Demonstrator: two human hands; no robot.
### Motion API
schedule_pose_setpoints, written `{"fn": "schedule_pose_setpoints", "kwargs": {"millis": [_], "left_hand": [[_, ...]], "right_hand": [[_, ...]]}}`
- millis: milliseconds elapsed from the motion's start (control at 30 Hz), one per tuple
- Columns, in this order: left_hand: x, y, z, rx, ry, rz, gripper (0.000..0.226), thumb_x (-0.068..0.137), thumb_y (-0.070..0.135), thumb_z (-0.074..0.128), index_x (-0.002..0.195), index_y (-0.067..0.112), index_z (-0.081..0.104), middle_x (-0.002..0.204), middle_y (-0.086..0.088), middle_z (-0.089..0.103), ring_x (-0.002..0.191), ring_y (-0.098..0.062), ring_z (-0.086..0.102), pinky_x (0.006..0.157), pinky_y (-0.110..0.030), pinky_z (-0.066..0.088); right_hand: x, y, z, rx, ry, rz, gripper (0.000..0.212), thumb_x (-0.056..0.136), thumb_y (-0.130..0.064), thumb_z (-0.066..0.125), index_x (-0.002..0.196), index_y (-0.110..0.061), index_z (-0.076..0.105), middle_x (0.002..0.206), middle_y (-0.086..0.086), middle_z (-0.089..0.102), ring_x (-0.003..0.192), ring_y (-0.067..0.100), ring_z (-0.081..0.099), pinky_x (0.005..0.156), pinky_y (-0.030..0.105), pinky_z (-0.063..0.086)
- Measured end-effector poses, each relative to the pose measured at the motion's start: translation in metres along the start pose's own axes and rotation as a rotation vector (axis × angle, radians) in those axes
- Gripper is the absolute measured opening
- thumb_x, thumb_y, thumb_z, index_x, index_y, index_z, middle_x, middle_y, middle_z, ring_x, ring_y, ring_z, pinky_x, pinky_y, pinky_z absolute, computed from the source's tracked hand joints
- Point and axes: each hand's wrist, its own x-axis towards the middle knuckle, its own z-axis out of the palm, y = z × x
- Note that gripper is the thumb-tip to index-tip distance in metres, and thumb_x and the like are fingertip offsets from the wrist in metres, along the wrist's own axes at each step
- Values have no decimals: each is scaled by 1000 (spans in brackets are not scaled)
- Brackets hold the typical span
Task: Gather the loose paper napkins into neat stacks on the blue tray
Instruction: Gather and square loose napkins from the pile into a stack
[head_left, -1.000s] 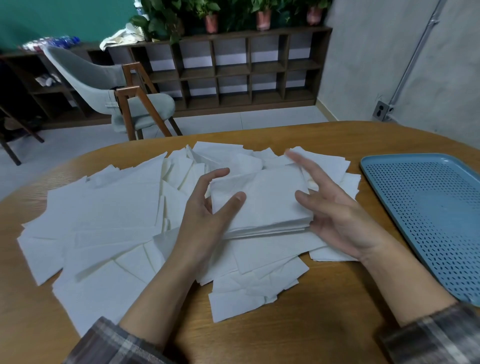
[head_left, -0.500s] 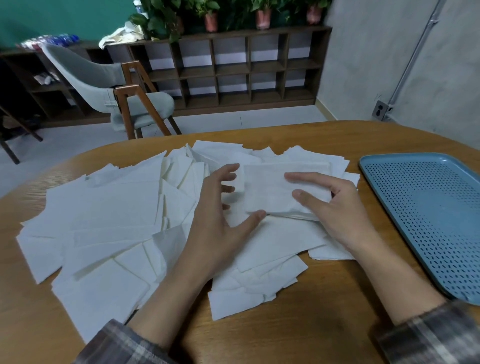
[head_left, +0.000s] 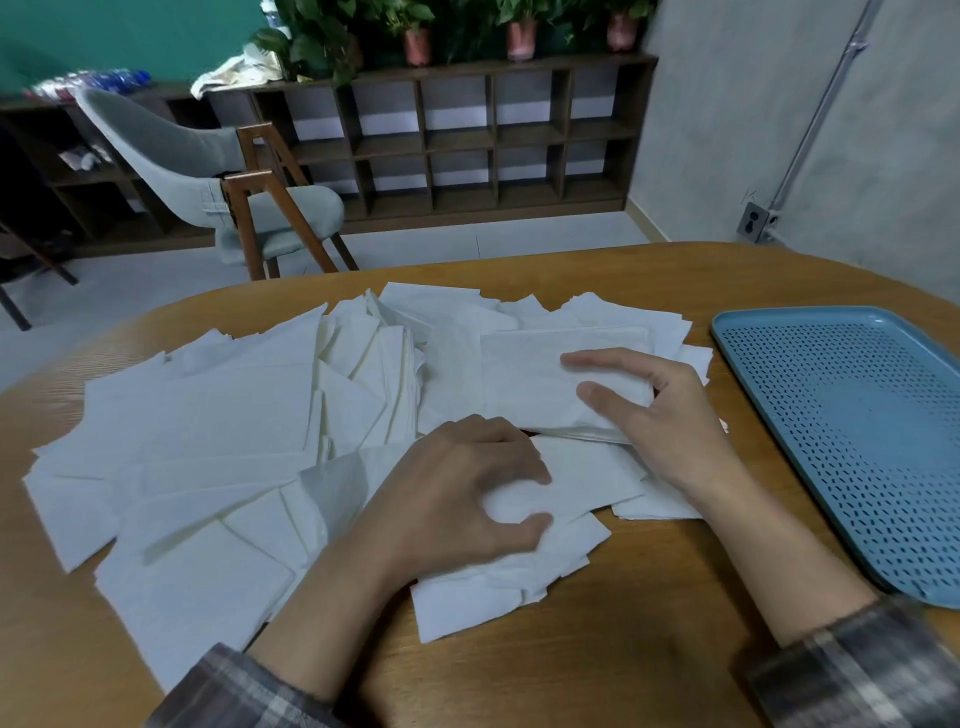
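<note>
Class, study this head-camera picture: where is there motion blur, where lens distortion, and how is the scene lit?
Head view: the left hand is smeared by motion blur, the right hand sharper; wide-angle distortion tilts the wall conduit and the shelf unit; soft, even light washes out the napkins, leaving faint shadows.

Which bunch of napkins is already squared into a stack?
The stack under the right hand, nearest the blue tray: its layered edges line up, while the other napkins lie scattered loose.

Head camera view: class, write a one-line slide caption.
Left hand grips a loose napkin, right hand rests on a stack; blue tray beside them holds none.
</note>
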Motion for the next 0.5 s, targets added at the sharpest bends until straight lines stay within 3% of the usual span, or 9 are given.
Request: {"fn": "schedule_pose_setpoints", "kwargs": {"millis": [167,367,500], "left_hand": [[1,-1,1,-61,135,14,12,96,35,73,98,25,79,101,16,73,96,-6,69,79,-38,58],[2,0,-4,-212,269,-76,10,97,19,76,103,20,84,100,16,79,95,2,71,81,-14,51],[2,2,-8,-342,311,-212,14,91,9,78,89,21,86,90,15,79,92,-7,73,77,-15,48]], "right_hand": [[0,-1,-1,24,25,17,30,97,0,66,108,-23,81,113,-24,76,115,-15,61,93,-2,38],[0,-3,-1,56,19,20,39,97,5,60,112,-24,81,117,-23,76,119,-13,60,94,-1,38],[-1,-4,-2,51,29,13,38,97,5,61,113,-24,80,116,-26,75,118,-17,58,93,-3,36]]}}
